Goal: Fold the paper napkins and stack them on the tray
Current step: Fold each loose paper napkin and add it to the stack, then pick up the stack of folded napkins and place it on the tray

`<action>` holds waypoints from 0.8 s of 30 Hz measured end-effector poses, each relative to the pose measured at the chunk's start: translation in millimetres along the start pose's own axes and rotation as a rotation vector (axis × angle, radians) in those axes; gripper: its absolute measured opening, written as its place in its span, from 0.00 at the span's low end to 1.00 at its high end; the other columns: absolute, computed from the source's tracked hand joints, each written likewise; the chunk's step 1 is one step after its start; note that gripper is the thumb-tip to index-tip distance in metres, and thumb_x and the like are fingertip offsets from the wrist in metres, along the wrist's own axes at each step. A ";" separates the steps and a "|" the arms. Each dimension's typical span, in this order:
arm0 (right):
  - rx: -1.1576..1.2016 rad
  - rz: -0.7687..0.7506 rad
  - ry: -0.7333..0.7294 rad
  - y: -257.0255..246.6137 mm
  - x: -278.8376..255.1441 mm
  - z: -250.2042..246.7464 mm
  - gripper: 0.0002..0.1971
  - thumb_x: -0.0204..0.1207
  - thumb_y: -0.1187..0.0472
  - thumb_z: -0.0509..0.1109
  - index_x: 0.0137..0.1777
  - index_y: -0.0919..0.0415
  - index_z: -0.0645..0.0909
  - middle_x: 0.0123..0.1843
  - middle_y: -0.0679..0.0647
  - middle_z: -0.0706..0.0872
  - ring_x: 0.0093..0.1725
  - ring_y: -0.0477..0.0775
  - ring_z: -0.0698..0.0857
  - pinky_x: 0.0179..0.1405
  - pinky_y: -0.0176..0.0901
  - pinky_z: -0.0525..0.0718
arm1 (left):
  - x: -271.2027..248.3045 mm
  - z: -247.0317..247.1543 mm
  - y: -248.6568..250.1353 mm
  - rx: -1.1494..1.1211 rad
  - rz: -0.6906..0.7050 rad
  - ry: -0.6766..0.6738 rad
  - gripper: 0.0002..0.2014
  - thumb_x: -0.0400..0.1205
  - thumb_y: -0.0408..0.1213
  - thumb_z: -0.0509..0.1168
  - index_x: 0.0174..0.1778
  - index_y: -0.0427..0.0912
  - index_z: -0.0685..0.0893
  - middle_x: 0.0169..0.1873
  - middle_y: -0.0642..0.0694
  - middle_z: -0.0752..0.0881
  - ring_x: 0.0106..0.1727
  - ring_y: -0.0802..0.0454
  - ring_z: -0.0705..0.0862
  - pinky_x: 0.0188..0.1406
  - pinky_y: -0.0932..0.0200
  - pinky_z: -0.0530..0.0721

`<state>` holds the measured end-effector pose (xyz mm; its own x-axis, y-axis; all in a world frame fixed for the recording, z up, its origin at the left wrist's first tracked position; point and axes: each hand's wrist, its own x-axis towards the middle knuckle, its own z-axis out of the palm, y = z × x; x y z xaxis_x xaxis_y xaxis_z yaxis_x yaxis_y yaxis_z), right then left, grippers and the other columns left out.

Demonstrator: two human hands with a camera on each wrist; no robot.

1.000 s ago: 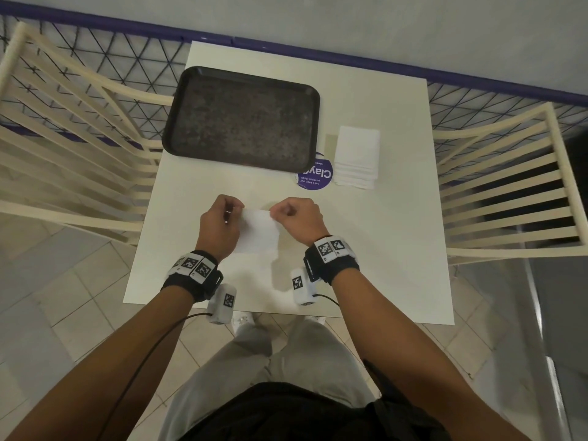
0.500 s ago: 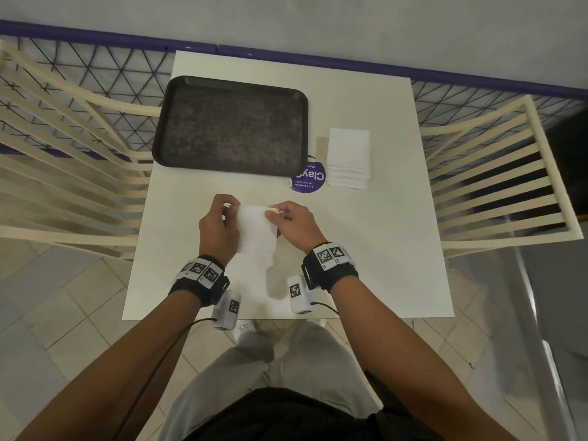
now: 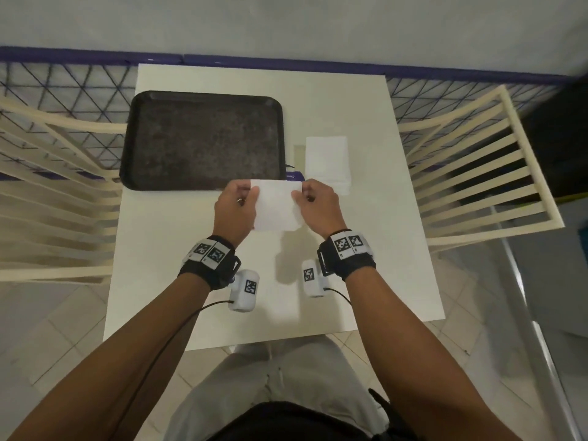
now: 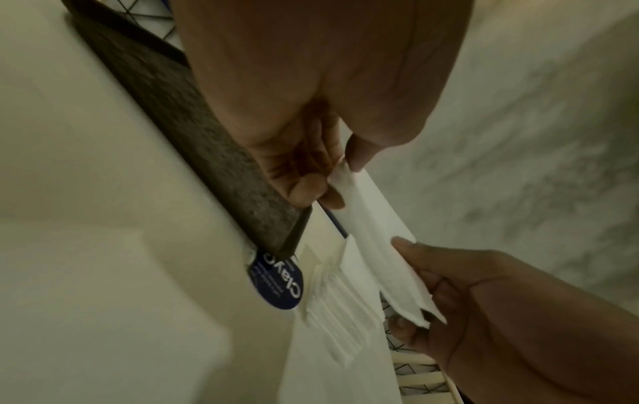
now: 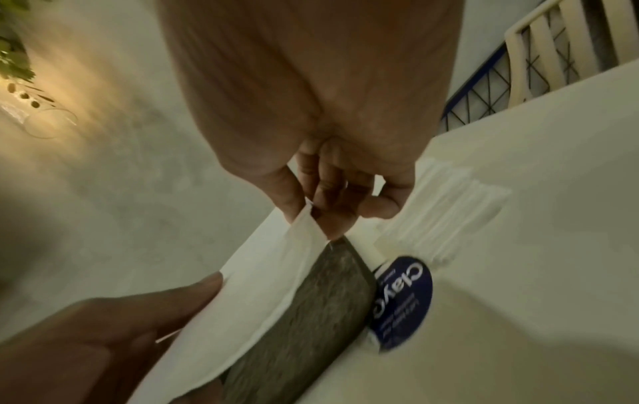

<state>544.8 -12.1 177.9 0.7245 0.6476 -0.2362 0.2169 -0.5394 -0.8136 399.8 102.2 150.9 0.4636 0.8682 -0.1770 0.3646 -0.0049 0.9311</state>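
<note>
A white paper napkin (image 3: 276,205) hangs in the air over the table, just in front of the tray's near right corner. My left hand (image 3: 237,206) pinches its upper left corner and my right hand (image 3: 313,202) pinches its upper right corner. The left wrist view shows thumb and fingers of the left hand (image 4: 325,175) clamped on the napkin (image 4: 377,235). In the right wrist view the right hand (image 5: 321,207) pinches the napkin (image 5: 263,276) the same way. The dark tray (image 3: 203,138) holds nothing. A stack of white napkins (image 3: 327,162) lies to its right.
A round blue sticker (image 5: 402,298) sits on the white table (image 3: 366,249) between tray and stack. Cream slatted chairs (image 3: 477,173) flank the table on both sides, and a blue mesh railing (image 3: 79,87) runs behind it.
Both hands have lifted the napkin off the table and carried it away from me, to the tray's near edge. It now hangs upright between the two pinches.
</note>
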 end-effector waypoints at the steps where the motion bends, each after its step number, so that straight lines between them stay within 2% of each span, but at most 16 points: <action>1: -0.003 -0.003 0.015 0.6 12.2 -8.9 0.07 0.81 0.58 0.72 0.45 0.61 0.81 0.38 0.51 0.82 0.39 0.52 0.79 0.48 0.44 0.79 | 8.5 9.3 6.0 -0.005 -0.004 -0.023 0.06 0.88 0.42 0.67 0.56 0.46 0.83 0.41 0.49 0.86 0.35 0.51 0.84 0.23 0.60 0.82; 5: -0.036 -0.006 0.072 8.4 67.5 -41.1 0.06 0.81 0.58 0.72 0.52 0.60 0.84 0.40 0.47 0.84 0.42 0.50 0.82 0.49 0.38 0.77 | 43.6 49.9 28.7 0.015 -0.031 -0.067 0.07 0.87 0.43 0.68 0.54 0.43 0.84 0.38 0.49 0.88 0.26 0.57 0.84 0.28 0.64 0.82; 7: -0.068 -0.002 0.094 13.8 94.2 -52.4 0.05 0.81 0.58 0.72 0.50 0.60 0.84 0.38 0.46 0.83 0.41 0.51 0.81 0.49 0.38 0.76 | 62.0 70.3 36.1 0.042 -0.050 -0.077 0.07 0.87 0.44 0.68 0.54 0.44 0.84 0.39 0.50 0.88 0.31 0.56 0.86 0.34 0.61 0.87; 9: -0.093 0.011 0.117 20.0 116.7 -61.8 0.06 0.81 0.59 0.71 0.50 0.62 0.84 0.39 0.47 0.83 0.41 0.51 0.81 0.47 0.36 0.73 | 79.2 88.3 37.7 0.073 -0.073 -0.085 0.09 0.87 0.45 0.68 0.55 0.44 0.85 0.42 0.49 0.89 0.39 0.52 0.89 0.47 0.52 0.91; 11: -0.106 0.034 0.134 25.7 135.7 -69.0 0.07 0.81 0.59 0.71 0.52 0.63 0.84 0.40 0.48 0.84 0.42 0.51 0.81 0.46 0.34 0.72 | 91.6 102.8 39.5 0.091 -0.113 -0.087 0.09 0.86 0.45 0.69 0.57 0.45 0.85 0.46 0.50 0.90 0.46 0.51 0.91 0.57 0.48 0.90; 13: -0.116 0.065 0.149 32.8 149.8 -73.2 0.07 0.82 0.60 0.70 0.53 0.64 0.85 0.40 0.49 0.84 0.43 0.52 0.81 0.48 0.37 0.75 | 100.0 113.8 40.6 0.124 -0.142 -0.082 0.10 0.86 0.45 0.69 0.59 0.45 0.85 0.50 0.52 0.90 0.51 0.52 0.89 0.62 0.48 0.88; 15: -0.139 0.100 0.144 40.9 160.1 -74.0 0.07 0.81 0.60 0.69 0.53 0.63 0.84 0.41 0.50 0.85 0.45 0.54 0.83 0.48 0.39 0.77 | 105.6 123.2 43.8 0.187 -0.156 -0.092 0.13 0.86 0.45 0.70 0.64 0.44 0.84 0.53 0.50 0.88 0.53 0.53 0.87 0.63 0.53 0.86; 18: -0.190 0.152 0.123 53.8 168.3 -67.0 0.09 0.79 0.58 0.70 0.55 0.61 0.83 0.51 0.55 0.86 0.52 0.58 0.85 0.50 0.43 0.78 | 112.9 137.1 46.0 0.249 -0.242 -0.154 0.25 0.84 0.52 0.72 0.72 0.41 0.80 0.61 0.47 0.87 0.55 0.53 0.86 0.55 0.64 0.79; 19: -0.189 0.177 0.121 56.4 169.0 -64.9 0.12 0.77 0.57 0.70 0.57 0.59 0.82 0.55 0.56 0.84 0.55 0.58 0.84 0.54 0.47 0.80 | 114.1 142.6 46.1 0.277 -0.278 -0.188 0.29 0.83 0.54 0.73 0.75 0.40 0.78 0.64 0.46 0.86 0.58 0.51 0.86 0.58 0.62 0.79; 21: -0.168 0.239 0.107 59.0 168.5 -64.0 0.18 0.75 0.54 0.72 0.64 0.55 0.78 0.62 0.55 0.79 0.63 0.59 0.80 0.63 0.55 0.80 | 116.3 154.4 46.4 0.343 -0.346 -0.246 0.35 0.82 0.55 0.73 0.80 0.39 0.75 0.70 0.43 0.84 0.68 0.45 0.85 0.69 0.55 0.80; 22: -0.164 0.281 0.092 59.2 167.9 -64.5 0.22 0.75 0.52 0.72 0.67 0.55 0.75 0.65 0.55 0.77 0.66 0.60 0.77 0.66 0.57 0.79 | 116.9 160.0 46.5 0.379 -0.376 -0.257 0.35 0.83 0.54 0.73 0.81 0.38 0.73 0.72 0.42 0.83 0.72 0.43 0.83 0.73 0.52 0.78; 24: -0.159 0.380 0.037 61.6 167.5 -64.8 0.30 0.75 0.49 0.73 0.74 0.56 0.70 0.71 0.57 0.74 0.71 0.61 0.73 0.69 0.58 0.76 | 118.4 169.4 42.7 0.428 -0.429 -0.268 0.35 0.84 0.53 0.71 0.81 0.35 0.74 0.74 0.39 0.82 0.76 0.39 0.80 0.75 0.50 0.76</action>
<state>722.0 28.3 122.6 0.7948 0.3680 -0.4827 0.0254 -0.8148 -0.5792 607.1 120.7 115.7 0.3705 0.6834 -0.6290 0.8247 0.0695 0.5612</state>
